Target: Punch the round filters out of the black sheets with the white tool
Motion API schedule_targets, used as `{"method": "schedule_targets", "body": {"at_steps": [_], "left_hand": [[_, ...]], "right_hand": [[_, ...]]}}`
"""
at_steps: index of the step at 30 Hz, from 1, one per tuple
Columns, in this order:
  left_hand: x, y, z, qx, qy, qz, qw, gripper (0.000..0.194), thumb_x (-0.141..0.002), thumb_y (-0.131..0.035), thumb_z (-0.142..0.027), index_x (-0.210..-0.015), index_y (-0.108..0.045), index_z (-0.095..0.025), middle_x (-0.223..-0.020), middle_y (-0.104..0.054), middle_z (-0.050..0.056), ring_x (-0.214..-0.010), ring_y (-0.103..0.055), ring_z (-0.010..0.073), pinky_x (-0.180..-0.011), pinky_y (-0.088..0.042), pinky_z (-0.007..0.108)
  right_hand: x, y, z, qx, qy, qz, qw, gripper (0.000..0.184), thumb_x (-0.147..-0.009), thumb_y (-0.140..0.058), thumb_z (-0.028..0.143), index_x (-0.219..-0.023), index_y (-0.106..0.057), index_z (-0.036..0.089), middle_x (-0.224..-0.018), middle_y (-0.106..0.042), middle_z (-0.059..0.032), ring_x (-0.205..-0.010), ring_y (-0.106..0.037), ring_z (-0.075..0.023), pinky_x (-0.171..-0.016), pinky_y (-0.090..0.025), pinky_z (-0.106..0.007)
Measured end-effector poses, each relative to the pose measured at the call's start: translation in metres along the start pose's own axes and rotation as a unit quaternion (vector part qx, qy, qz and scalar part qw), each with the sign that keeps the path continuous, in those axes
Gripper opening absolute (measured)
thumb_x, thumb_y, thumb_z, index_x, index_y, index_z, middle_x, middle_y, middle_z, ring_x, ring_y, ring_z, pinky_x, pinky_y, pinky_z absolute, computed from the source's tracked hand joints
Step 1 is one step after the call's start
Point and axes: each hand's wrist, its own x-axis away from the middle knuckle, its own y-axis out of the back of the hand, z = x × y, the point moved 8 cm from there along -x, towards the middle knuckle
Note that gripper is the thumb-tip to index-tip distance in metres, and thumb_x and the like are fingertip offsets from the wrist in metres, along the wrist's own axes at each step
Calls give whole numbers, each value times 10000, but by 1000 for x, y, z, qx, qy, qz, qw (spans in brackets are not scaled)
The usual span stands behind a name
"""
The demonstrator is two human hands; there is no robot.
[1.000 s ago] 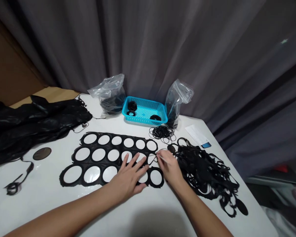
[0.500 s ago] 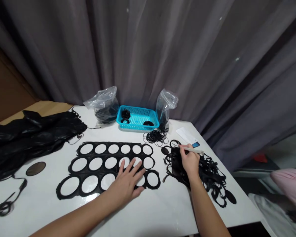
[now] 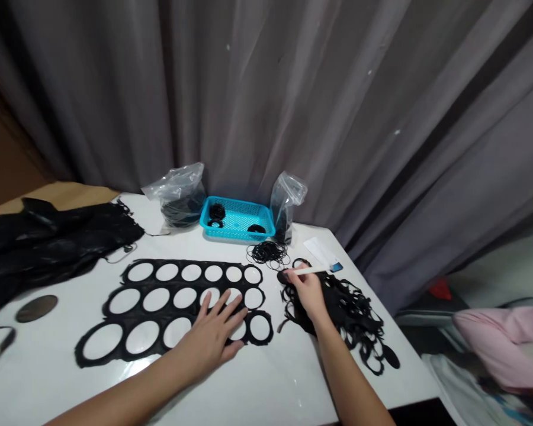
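Observation:
My left hand [image 3: 211, 334] lies flat with fingers spread on a black rubbery sheet [image 3: 131, 318] that has rows of large round holes. The white table shows through those holes. In my right hand [image 3: 308, 294] is a slim white pen-like tool [image 3: 308, 270], pinched near its lower end; its exact kind is unclear. Beneath that hand spreads a tangled heap of black scraps [image 3: 353, 307] with curled, ring-like edges. A small black disc [image 3: 283, 277] lies at the heap's left edge, close to my right fingertips.
A blue basket [image 3: 237, 236] with black rings stands at the back between two clear bags, the left bag [image 3: 182, 198] and right bag [image 3: 286, 204]. Thin black rings [image 3: 269, 253] lie in front. Crumpled black sheeting [image 3: 48, 242] covers the left. A person's pink-clothed part [image 3: 501, 343] shows at right.
The view has swung slightly right. My right hand has shifted from the heap's upper part toward the small disc at its left edge, still gripping the white tool. My left hand stays on the sheet.

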Motion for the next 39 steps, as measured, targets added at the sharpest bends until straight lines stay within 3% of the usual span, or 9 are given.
{"method": "schedule_targets", "body": {"at_steps": [6,10,14,18,21,29,32,36,39], "left_hand": [[0,-5,3,8,0,-12,1000,539,-969,-540,-438,-1481,-446,-302,-1588,-366,62,-1474,-261,382,-1141,-134,703],[1,-2,3,8,9,2,1000,563,-946,-581,-402,-1485,-441,-319,-1583,-373,53,-1468,-279,385,-1138,-159,712],[2,1,2,9,21,44,999,597,-951,-572,-382,-1515,-392,-304,-1610,-307,58,-1480,-240,390,-1129,-173,727],[4,5,-2,17,16,60,998,609,-970,-546,-411,-1534,-354,-287,-1624,-269,69,-1493,-195,388,-1131,-155,731],[5,3,-2,19,13,51,998,613,-966,-557,-417,-1530,-360,-281,-1624,-274,84,-1494,-186,394,-1128,-146,736],[5,4,-4,22,14,-3,1000,687,-941,-610,-407,-1549,-308,-301,-1629,-267,95,-1500,-201,353,-1168,-176,650],[3,12,9,13,38,-17,999,716,-944,-613,-396,-1563,-282,-255,-1638,-229,120,-1506,-200,315,-1188,-176,598],[5,16,49,-50,152,13,987,664,-952,-603,-435,-1542,-345,-276,-1628,-247,106,-1497,-176,397,-1108,-74,759],[8,13,60,-69,175,39,981,653,-955,-588,-462,-1541,-331,-335,-1633,-230,73,-1497,-143,421,-1065,-65,803]], "right_hand": [[-59,-44,27,-47,40,107,992,272,-838,-606,462,-822,-625,192,-843,-709,-44,-784,-636,-187,-722,-477,-276],[-115,-52,15,-4,21,86,996,253,-722,-652,431,-671,-580,194,-657,-649,-14,-675,-600,-183,-658,-461,-282],[-137,-44,-2,20,7,44,999,256,-625,-700,384,-564,-526,206,-514,-537,32,-582,-521,-168,-617,-404,-289],[-127,-40,-7,12,8,36,999,278,-667,-673,435,-593,-526,211,-547,-553,25,-616,-543,-183,-643,-404,-299],[-107,-51,-2,-13,14,60,998,304,-739,-634,492,-666,-546,211,-626,-614,-2,-689,-618,-214,-682,-442,-308],[-28,-131,18,-103,7,227,968,207,-805,-666,398,-832,-649,193,-796,-724,-46,-753,-681,-212,-717,-502,-306],[-14,-146,18,-131,9,242,961,196,-802,-676,385,-823,-653,192,-835,-718,-48,-783,-672,-209,-753,-504,-317],[-12,-145,13,-129,14,209,969,217,-821,-655,410,-803,-652,194,-877,-710,-54,-774,-647,-199,-757,-497,-320],[-8,-145,14,-147,9,222,964,219,-817,-657,413,-802,-636,196,-941,-708,-63,-792,-647,-199,-766,-501,-324]]}}
